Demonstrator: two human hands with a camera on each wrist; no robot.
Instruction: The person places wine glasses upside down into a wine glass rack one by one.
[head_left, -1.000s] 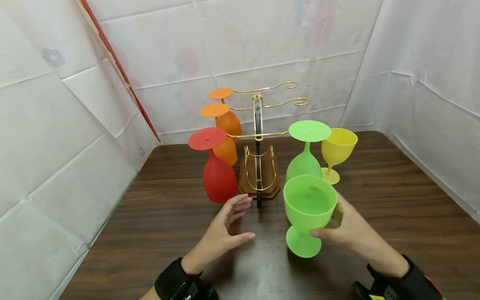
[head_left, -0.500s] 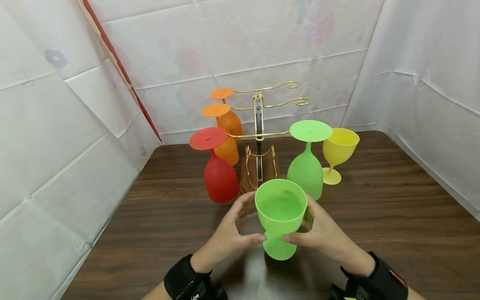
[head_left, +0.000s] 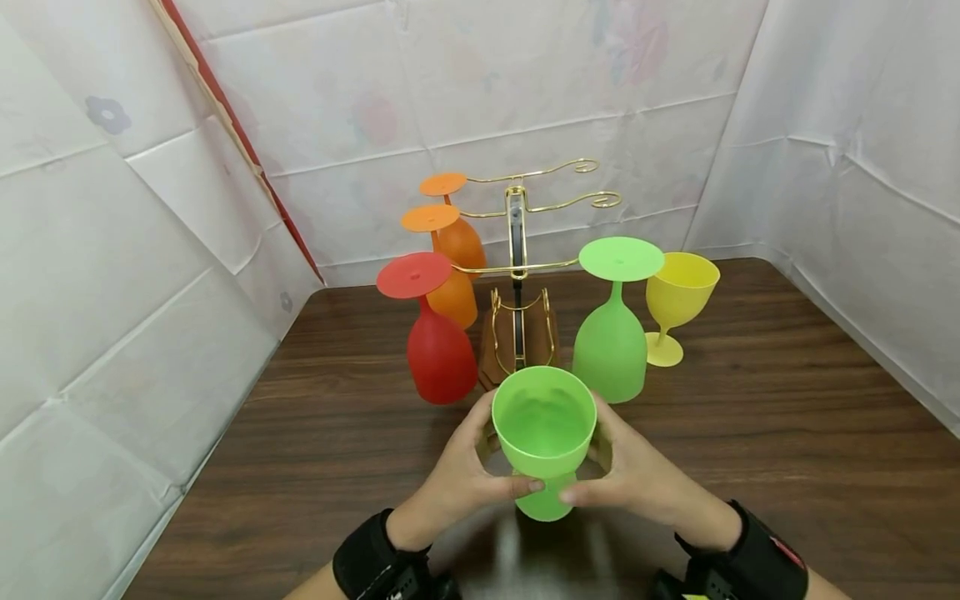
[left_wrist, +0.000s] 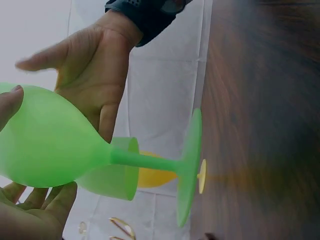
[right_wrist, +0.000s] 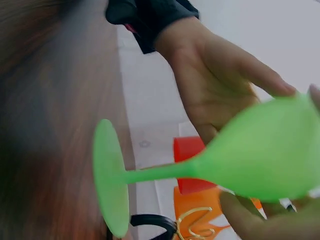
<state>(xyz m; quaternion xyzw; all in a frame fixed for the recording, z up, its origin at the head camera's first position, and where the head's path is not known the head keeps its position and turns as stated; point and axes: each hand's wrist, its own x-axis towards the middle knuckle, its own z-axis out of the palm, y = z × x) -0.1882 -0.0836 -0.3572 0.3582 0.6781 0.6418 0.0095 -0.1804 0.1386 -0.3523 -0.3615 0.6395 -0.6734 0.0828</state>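
Upright above the table, a light green goblet [head_left: 543,429] is between my two hands. My left hand [head_left: 468,471] holds its bowl, thumb across the near side and fingers around the left. From the right, my right hand [head_left: 630,475] has its fingers beside the bowl. In the left wrist view, the right thumb [left_wrist: 42,59] is stretched out, apart from the goblet. The goblet's thin stem [right_wrist: 160,173] and round foot [right_wrist: 111,180] show in the right wrist view. Behind the bowl, the right fingertips are partly hidden.
Behind the hands stands a gold wire rack [head_left: 517,268] on a wooden base [head_left: 540,333]. Upside down on it hang a red goblet [head_left: 442,358], two orange goblets [head_left: 453,300] and a second green goblet [head_left: 611,350]. A yellow goblet [head_left: 678,296] stands upright at right. White cloth [head_left: 360,100] surrounds the table [head_left: 300,467].
The green goblet has moved left from my right hand to between both hands. My left hand has come to its bowl and taken hold. The rack's goblets have not moved.
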